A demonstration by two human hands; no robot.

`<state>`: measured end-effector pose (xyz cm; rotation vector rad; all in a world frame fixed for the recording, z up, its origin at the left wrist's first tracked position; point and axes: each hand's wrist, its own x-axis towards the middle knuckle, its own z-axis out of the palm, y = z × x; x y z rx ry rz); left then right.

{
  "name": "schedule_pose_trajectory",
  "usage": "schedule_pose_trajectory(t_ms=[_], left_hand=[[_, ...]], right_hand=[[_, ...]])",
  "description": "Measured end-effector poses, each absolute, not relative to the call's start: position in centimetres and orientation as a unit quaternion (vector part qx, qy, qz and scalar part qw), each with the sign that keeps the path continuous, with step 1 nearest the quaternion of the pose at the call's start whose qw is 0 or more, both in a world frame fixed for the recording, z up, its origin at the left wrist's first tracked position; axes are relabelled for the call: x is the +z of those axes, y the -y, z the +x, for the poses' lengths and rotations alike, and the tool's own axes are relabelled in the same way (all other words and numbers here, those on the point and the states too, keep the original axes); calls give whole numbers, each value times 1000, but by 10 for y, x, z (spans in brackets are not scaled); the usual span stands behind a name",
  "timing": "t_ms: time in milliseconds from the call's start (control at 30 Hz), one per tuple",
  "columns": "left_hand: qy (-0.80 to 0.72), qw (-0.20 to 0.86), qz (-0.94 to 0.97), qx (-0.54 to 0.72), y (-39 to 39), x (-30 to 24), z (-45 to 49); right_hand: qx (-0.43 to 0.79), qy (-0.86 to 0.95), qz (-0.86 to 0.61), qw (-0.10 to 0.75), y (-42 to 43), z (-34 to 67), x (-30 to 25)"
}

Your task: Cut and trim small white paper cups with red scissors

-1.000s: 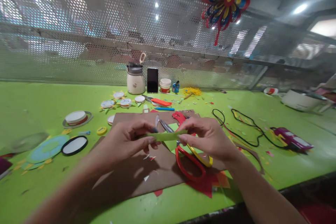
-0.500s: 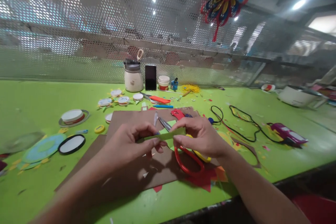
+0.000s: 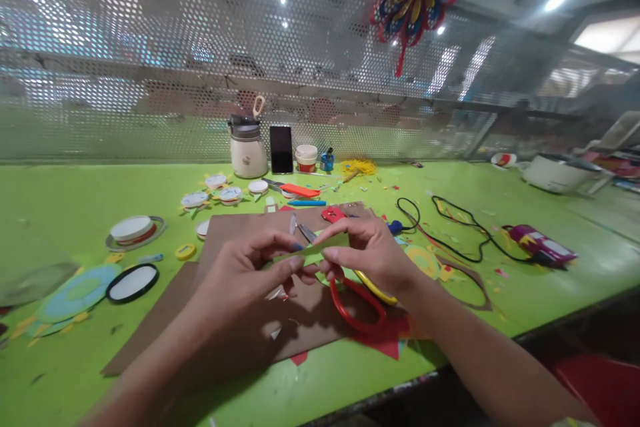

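Observation:
Between my two hands is a narrow strip of green paper (image 3: 315, 253), held up over a brown cardboard sheet (image 3: 240, 340). My left hand (image 3: 260, 267) pinches the strip's left end between thumb and fingers. At the other end, my right hand (image 3: 365, 253) grips it with thumb and forefinger. Scissors (image 3: 357, 320) with one red and one yellow handle lie on the cardboard beneath my right hand, their blades pointing away and partly covered by the hand. White paper scraps (image 3: 276, 332) lie below my left hand.
A box cutter (image 3: 300, 191) and a blue pen (image 3: 307, 203) lie behind the cardboard. A bottle (image 3: 249, 150), a phone (image 3: 281, 150) and a tub (image 3: 306, 159) stand farther back. Right is a purple device (image 3: 543, 245) with a black cord; left, a black-rimmed disc (image 3: 133, 282).
My right hand has shifted slightly along the strip, and its fingers have bent a little differently. Both hands still hold the paper. The whole view has moved slightly.

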<state>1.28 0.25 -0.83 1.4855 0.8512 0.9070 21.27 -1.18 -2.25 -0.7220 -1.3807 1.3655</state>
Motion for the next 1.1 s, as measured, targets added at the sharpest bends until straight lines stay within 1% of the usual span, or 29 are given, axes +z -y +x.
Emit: schedule_pose_trajectory(t_ms=[167, 433, 633, 833, 967, 1100], left_hand=[[-374, 564, 610, 412, 3, -8, 13], [-370, 544, 638, 400, 6, -7, 9], [-371, 580, 601, 405, 11, -3, 14], [-360, 584, 603, 407, 7, -3, 13], [-362, 617, 588, 377, 3, -4, 11], [-351, 687, 524, 361, 3, -5, 12]], right_hand=[[589, 561, -275, 511, 11, 217, -25], [619, 551, -236, 508, 8, 222, -29], [633, 544, -224, 503, 7, 223, -28], [629, 553, -225, 498, 5, 225, -30], [615, 564, -230, 501, 5, 223, -26], [599, 582, -237, 497, 4, 222, -23]])
